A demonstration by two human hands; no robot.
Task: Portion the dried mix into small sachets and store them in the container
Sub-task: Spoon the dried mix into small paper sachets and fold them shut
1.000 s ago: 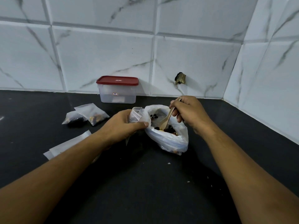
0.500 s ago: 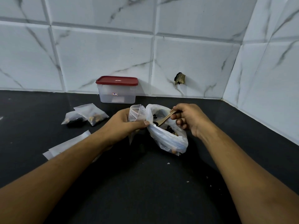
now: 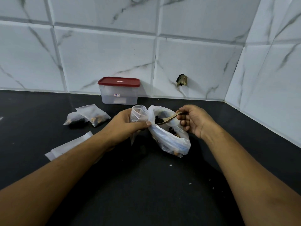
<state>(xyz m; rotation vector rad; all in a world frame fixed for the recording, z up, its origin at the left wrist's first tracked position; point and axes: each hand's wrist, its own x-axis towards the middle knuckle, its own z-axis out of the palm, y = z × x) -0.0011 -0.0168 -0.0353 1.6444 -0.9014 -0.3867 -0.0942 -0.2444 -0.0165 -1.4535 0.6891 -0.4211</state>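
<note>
A white plastic bag of dried mix (image 3: 171, 141) lies open on the black counter. My right hand (image 3: 193, 121) grips a small wooden spoon (image 3: 169, 119) by its handle; the bowl carries dark pieces and hangs over the bag's mouth. My left hand (image 3: 125, 124) holds a small clear sachet (image 3: 138, 115) upright with its mouth open, right beside the bag's left rim. Two filled sachets (image 3: 91, 117) lie to the left. A clear container with a red lid (image 3: 119, 91), closed, stands against the back wall.
Flat empty sachets (image 3: 68, 146) lie on the counter (image 3: 146, 185) by my left forearm. Tiled walls close off the back and the right side. A few crumbs dot the counter at the front right.
My right hand has lifted the spoon out of the bag's depths, from steep to nearly level, with mix on it, and drawn back to the right. My left hand keeps the sachet in place.
</note>
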